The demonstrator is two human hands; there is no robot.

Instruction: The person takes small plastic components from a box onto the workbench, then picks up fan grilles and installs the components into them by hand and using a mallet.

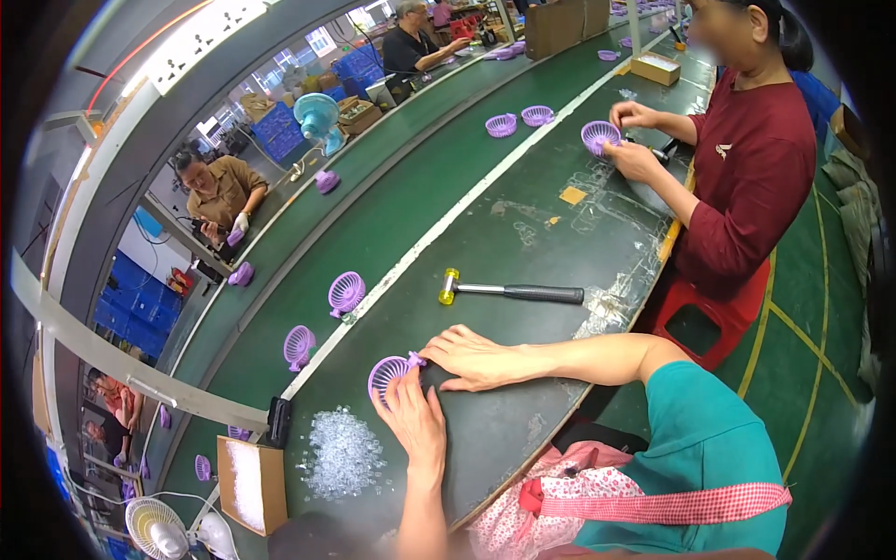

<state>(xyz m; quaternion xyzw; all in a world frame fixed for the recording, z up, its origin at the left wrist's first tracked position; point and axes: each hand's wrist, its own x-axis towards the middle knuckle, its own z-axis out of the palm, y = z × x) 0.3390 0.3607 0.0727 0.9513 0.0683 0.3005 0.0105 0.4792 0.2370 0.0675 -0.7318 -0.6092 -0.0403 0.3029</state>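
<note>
A purple round slotted housing (386, 374), shaped like a small fan cage, lies on the dark green worktable. My left hand (413, 420) holds its near side with fingers curled over the rim. At its small neck, my right hand (474, 360) grips with thumb and fingertips, which partly hide that end. Just left of my left hand is a pile of small clear plastic pieces (343, 454). Beyond my right hand lies a hammer (513, 291) with a yellow head and black handle.
An open cardboard box (273, 490) stands at the lower left. A green conveyor belt (411, 219) runs past the table's far side, carrying more purple housings (346, 293). On the right, a co-worker in a dark red top (761, 168) handles another one. Other people sit across the belt.
</note>
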